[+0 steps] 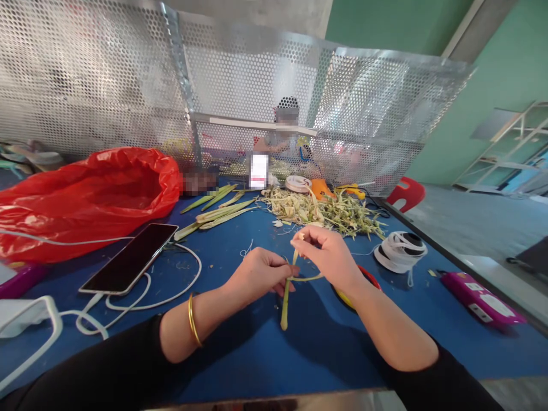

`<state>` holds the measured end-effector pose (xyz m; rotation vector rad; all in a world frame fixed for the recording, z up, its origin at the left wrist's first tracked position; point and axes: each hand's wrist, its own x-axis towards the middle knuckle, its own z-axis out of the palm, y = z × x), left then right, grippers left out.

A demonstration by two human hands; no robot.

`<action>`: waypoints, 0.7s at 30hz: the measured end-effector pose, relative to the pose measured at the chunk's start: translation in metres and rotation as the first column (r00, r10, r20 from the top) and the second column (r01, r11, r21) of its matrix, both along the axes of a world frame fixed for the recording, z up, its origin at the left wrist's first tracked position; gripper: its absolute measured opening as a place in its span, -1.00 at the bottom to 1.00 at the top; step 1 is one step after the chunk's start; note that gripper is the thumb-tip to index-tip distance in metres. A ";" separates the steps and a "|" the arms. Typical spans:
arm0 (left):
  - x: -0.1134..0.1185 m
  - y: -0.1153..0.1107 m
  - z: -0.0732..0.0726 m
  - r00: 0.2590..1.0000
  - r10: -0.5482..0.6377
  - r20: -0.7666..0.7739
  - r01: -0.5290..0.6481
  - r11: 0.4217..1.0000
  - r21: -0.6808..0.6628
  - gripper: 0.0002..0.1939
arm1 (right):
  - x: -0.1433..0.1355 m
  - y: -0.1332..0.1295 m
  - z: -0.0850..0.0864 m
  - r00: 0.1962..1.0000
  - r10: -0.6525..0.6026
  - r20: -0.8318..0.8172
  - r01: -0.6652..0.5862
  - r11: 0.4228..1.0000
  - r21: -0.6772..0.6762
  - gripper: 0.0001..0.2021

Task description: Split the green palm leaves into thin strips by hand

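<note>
Over the middle of the blue table, my left hand point(268, 269) pinches a pale green plant stalk point(285, 308), whose thicker end hangs down below the fingers. My right hand point(323, 251) is closed on the upper, yellowish end of the same stalk, a little higher and to the right. A thin strand point(309, 278) runs sideways from the stalk toward my right wrist. Under my right forearm lies a red and yellow ring-shaped item point(351, 298), partly hidden. Beyond the hands lie several longer green stalks point(226, 212) and a heap of peeled plant scraps point(325, 211).
A red plastic bag point(85, 200) stands open at left, near a phone point(131, 260) with a white cable point(194, 279). At right are a roll of white tape point(400, 251) and a purple box point(482, 299). A perforated metal screen point(252, 74) closes the back; a person point(282, 140) sits behind it.
</note>
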<state>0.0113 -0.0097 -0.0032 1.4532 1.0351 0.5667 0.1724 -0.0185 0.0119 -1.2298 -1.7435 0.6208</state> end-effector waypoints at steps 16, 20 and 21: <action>-0.010 0.008 0.014 0.921 0.215 0.326 -0.143 0.962 -0.232 -0.82 | -0.015 -0.016 -0.004 0.803 -0.295 0.518 -0.127 0.764 0.632 -0.87; -0.011 0.009 0.015 0.909 0.199 0.367 -0.109 0.962 -0.251 -0.78 | -0.015 -0.016 -0.005 0.780 -0.302 0.548 -0.143 0.766 0.626 -0.85; -0.011 0.009 0.015 0.913 0.201 0.355 -0.117 0.963 -0.243 -0.76 | -0.015 -0.016 -0.005 0.770 -0.301 0.562 -0.153 0.768 0.622 -0.85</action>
